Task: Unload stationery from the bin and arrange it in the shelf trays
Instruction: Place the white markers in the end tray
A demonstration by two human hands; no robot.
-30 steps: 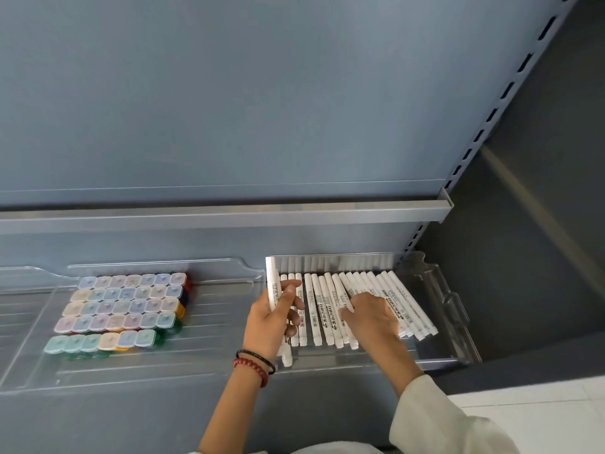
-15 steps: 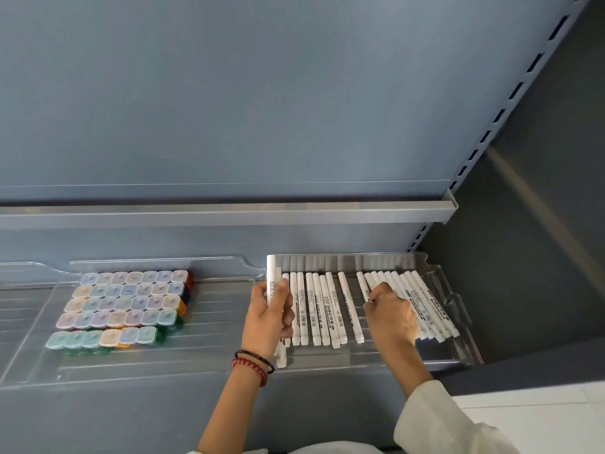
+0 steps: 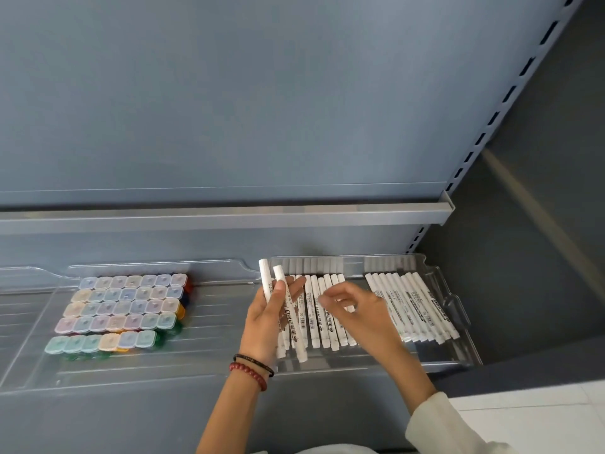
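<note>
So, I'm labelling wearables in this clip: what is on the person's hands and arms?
The left hand shows no rings; its wrist carries a thin black cord bracelet and a red bead bracelet, forearm uncovered. The right hand is unadorned, with a loose off-white sleeve ending on the forearm.

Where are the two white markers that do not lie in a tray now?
Head view, centre: the left hand holds the two white markers over the left end of the right-hand clear tray, beside the lying markers.
</note>
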